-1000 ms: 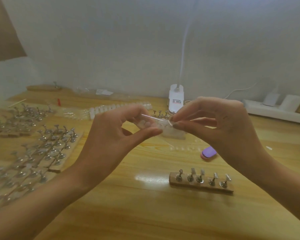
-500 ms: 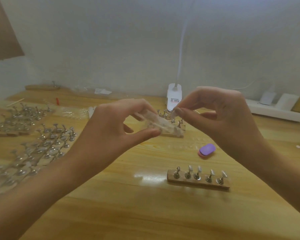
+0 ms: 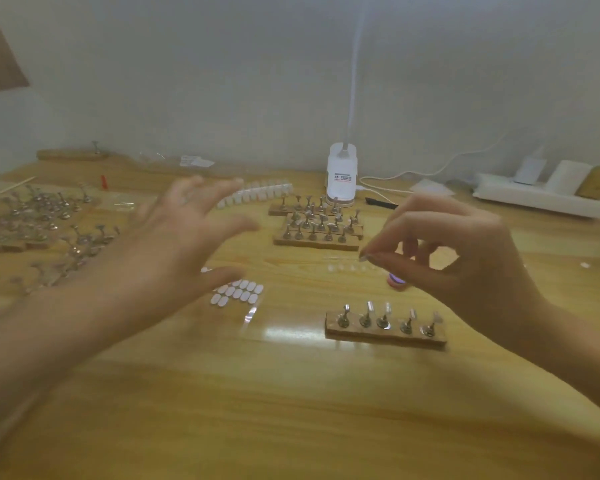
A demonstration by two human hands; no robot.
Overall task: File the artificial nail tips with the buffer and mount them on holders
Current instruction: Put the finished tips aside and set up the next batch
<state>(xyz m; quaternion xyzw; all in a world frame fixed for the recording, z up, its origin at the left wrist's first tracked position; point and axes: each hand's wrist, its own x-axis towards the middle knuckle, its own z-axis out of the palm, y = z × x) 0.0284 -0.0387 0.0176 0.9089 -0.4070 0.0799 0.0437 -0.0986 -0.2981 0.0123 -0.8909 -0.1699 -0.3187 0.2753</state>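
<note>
The right hand (image 3: 465, 258) is pinched shut, thumb and forefinger meeting on something tiny and pale at their tips, most likely a single adhesive tab or nail tip; it is too small and blurred to say which. A moment ago both hands were together on a clear sheet held up in the air. Now that sheet of white oval tabs (image 3: 238, 292) lies flat on the worktop (image 3: 291, 403), and the left hand (image 3: 184, 237) has let go and hovers over it, fingers spread wide and empty.

To my eye that means one piece has been peeled off and is ready to go on a holder. The wooden strip of five metal holders (image 3: 385, 323) sits just below the right hand, with the purple buffer (image 3: 395, 280) between them.

Further back stands a white lamp base (image 3: 341, 174) with a red-and-white label, its print unreadable.
</note>
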